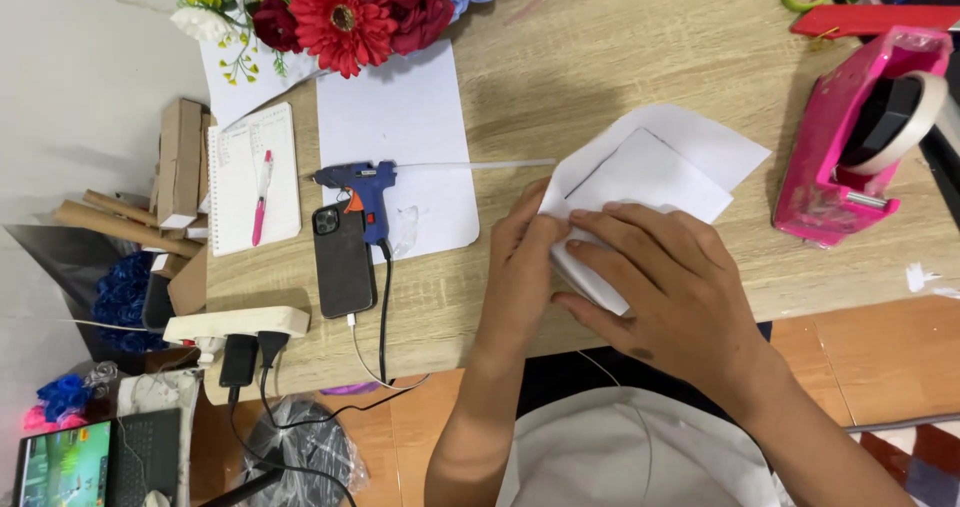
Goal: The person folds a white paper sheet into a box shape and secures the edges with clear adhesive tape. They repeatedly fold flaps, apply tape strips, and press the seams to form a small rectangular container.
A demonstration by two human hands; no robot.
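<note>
So both my hands are flat on the paper point(650, 172) near the table's point(600, 47) front edge. My left hand point(522, 257) pinches its left corner, fingers curled on the fold. My right hand point(665, 282) lies spread open across the lower part, pressing rather than gripping. The sheet runs diagonally away from me, up and right toward the pink tape dispenser point(850, 137). The glue gun point(360, 189) sits off to my left, closer to the left hand.

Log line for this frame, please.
left hand: pressing folded white paper | right hand: flat on paper | glue gun: idle on table
</note>
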